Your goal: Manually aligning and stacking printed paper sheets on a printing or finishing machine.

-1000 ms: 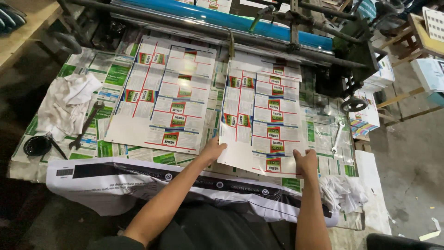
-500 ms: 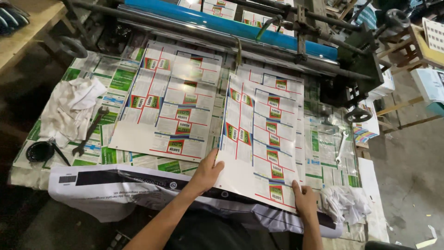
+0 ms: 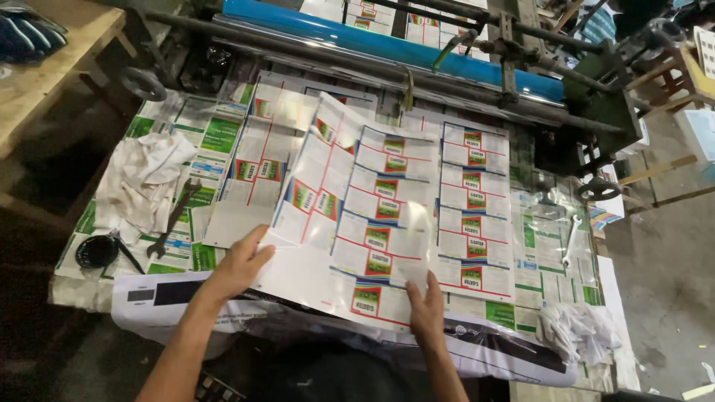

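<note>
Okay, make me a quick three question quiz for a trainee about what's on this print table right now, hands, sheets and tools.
1. True or false: the left hand rests on the lower left edge of the glossy printed sheet.
2. What lies just right of the crumpled white rag at the table's left? A) scissors B) dark wrench C) tape roll
3. Fill in: the long roller at the back of the machine is ____ in colour.

Key
1. True; the right hand presses the same sheet near its lower edge.
2. B
3. blue
</note>
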